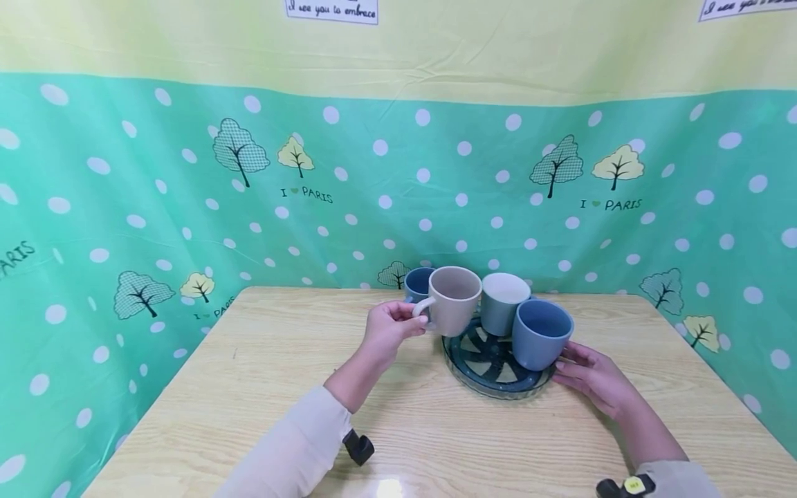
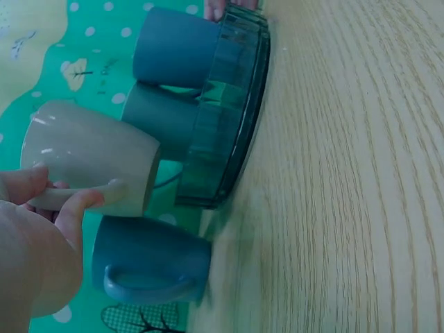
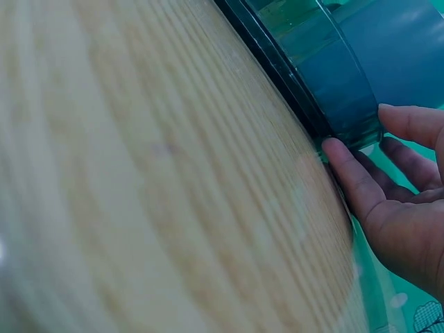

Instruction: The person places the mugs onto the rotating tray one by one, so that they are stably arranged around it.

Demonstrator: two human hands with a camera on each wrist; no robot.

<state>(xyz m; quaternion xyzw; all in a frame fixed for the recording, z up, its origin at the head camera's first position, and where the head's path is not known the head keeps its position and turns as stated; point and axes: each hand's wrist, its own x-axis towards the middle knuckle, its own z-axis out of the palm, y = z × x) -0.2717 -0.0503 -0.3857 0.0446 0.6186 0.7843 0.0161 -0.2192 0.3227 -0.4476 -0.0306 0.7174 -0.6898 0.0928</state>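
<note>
Above the wood-grain table (image 1: 261, 387), the left hand (image 1: 387, 332) pinches the beige mug (image 1: 454, 299) by its handle, lifted beside the round ribbed glass tray (image 1: 473, 373); the right hand (image 1: 591, 377), fingers straight, touches the tray's rim.

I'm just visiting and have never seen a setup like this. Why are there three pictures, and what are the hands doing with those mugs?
No machine here: a person wears three cameras. The big picture comes from the head, looking down at a wooden table. The other two come from the wrists, so they look sideways and close.

On the table sits a dark round tray with a grey mug and a blue mug in it. Another blue mug stands on the table beside the tray.

The left hand holds a beige mug by its handle, lifted at the tray's edge. The right hand rests with straight fingers against the tray's outer wall, as the right wrist view shows.
</note>
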